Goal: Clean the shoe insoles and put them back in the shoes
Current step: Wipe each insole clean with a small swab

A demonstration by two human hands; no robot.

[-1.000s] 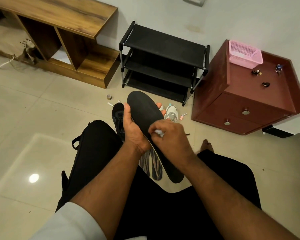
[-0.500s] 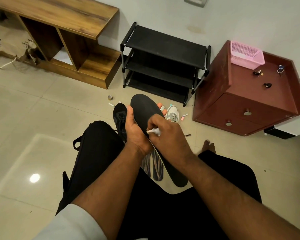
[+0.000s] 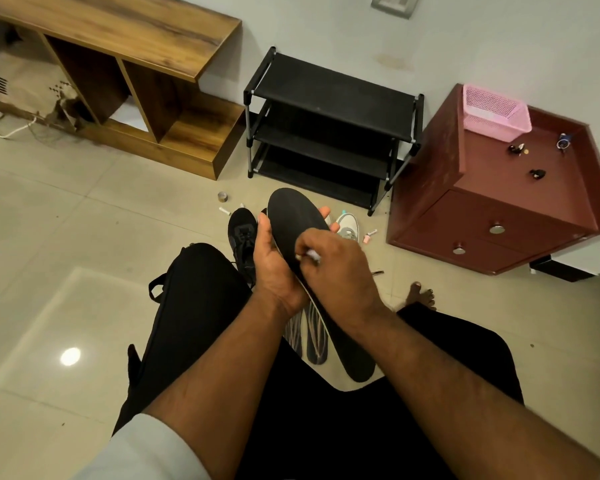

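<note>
Black foam is what the insole (image 3: 293, 220) appears to be made of; it is held above the lap, its middle gripped from beneath by the left hand (image 3: 274, 268), while a small white wipe (image 3: 311, 253) is pinched in the right hand (image 3: 333, 261) against its surface. It is judged light, flexible and easily bent; support at mid-length is advised; a black shoe (image 3: 242, 233) is seen on the floor beyond.

Left hand (image 3: 274, 268) cupped in grip, right hand (image 3: 336, 261) pinching
</note>
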